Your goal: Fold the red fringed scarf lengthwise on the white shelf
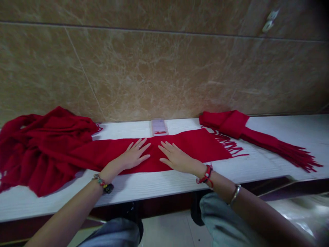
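A red scarf [197, 145] lies flat along the white table, its fringed end toward the right. On its middle rests my left hand [133, 156], palm down with fingers spread. Just to the right, my right hand [177, 157] also lies flat on the cloth, fingers stretched out. A gap of bare scarf separates the two hands. Leftward the cloth runs into a loose, rumpled heap of red fabric [46, 147]; I cannot tell whether the heap is all one piece.
A folded red scarf [223, 121] with a long fringe lies at the back right. Against the wall sits a small stack of clear packets or cards [159, 127]. The brown marble wall [144, 75] bounds the white table [144, 187] behind; my knees are below its front edge.
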Demonstrator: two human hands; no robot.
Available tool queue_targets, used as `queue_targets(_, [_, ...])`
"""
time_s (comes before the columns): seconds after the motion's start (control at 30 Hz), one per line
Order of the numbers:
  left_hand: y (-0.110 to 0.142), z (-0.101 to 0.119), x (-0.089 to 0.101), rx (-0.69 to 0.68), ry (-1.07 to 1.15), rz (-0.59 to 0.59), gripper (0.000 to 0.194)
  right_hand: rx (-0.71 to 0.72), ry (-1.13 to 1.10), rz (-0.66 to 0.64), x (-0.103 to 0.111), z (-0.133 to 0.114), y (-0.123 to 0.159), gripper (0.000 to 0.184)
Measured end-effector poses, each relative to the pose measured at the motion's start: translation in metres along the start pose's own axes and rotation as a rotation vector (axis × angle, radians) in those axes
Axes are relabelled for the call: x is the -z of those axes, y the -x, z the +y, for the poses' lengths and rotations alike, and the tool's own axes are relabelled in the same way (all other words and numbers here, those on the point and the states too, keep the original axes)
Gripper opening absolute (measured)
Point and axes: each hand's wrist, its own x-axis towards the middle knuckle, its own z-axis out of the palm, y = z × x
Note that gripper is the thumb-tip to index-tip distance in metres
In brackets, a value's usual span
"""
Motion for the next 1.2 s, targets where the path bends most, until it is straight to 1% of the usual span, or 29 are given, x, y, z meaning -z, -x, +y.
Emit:
queue_targets(0.1, [-0.003,0.016,-0.002,-0.034,0.009,-0.058,0.061,0.085,-0.019,-0.050,0.000,-0.004,0.003,0.053])
queue_targets(0.17, [-0.001,0.018,-0.003,-0.040,0.007,-0.035,0.059,0.121,-0.041,-0.048,0.003,0.002,0.014,0.051])
queue_targets(0.23, [0.002,0.019,-0.002,-0.082,0.016,0.019,0.054,0.135,-0.054,-0.030,0.007,0.010,0.029,0.046])
queue_targets(0.3, [0.006,0.022,0.003,-0.202,0.055,0.060,0.048,0.148,-0.040,0.010,0.011,0.017,0.044,0.039])
queue_targets(0.4, [0.010,0.034,0.013,-0.433,0.114,0.045,0.043,0.207,0.029,0.104,0.012,0.022,0.059,0.029])
queue_targets(0.47, [0.011,0.043,0.019,-0.493,0.091,0.018,0.040,0.258,0.082,0.149,0.012,0.022,0.063,0.028])
queue_targets(0.57, [0.009,0.051,0.022,-0.489,-0.006,0.001,0.041,0.326,0.143,0.178,0.009,0.022,0.062,0.029])
queue_targets(0.63, [0.007,0.051,0.020,-0.496,-0.067,0.006,0.046,0.350,0.159,0.199,0.007,0.021,0.061,0.027])
queue_targets(0.67, [0.007,0.050,0.018,-0.500,-0.090,0.027,0.046,0.352,0.161,0.217,0.005,0.020,0.060,0.025])
queue_targets(0.77, [0.006,0.046,0.008,-0.505,-0.124,0.168,0.036,0.339,0.164,0.287,0.002,0.016,0.056,0.023])
queue_targets(0.87, [0.005,0.047,0.001,-0.543,-0.147,0.319,0.024,0.311,0.197,0.339,0.002,0.010,0.051,0.018])
queue_targets(0.97, [0.004,0.049,-0.001,-0.557,-0.150,0.401,0.020,0.261,0.202,0.343,0.006,0.006,0.045,0.015])
queue_targets(1.07, [0.004,0.051,-0.001,-0.523,-0.116,0.417,0.020,0.216,0.203,0.321,0.010,0.005,0.040,0.014])
queue_targets(1.2, [0.005,0.050,0.000,-0.504,-0.067,0.395,0.019,0.229,0.246,0.310,0.010,0.006,0.040,0.013])
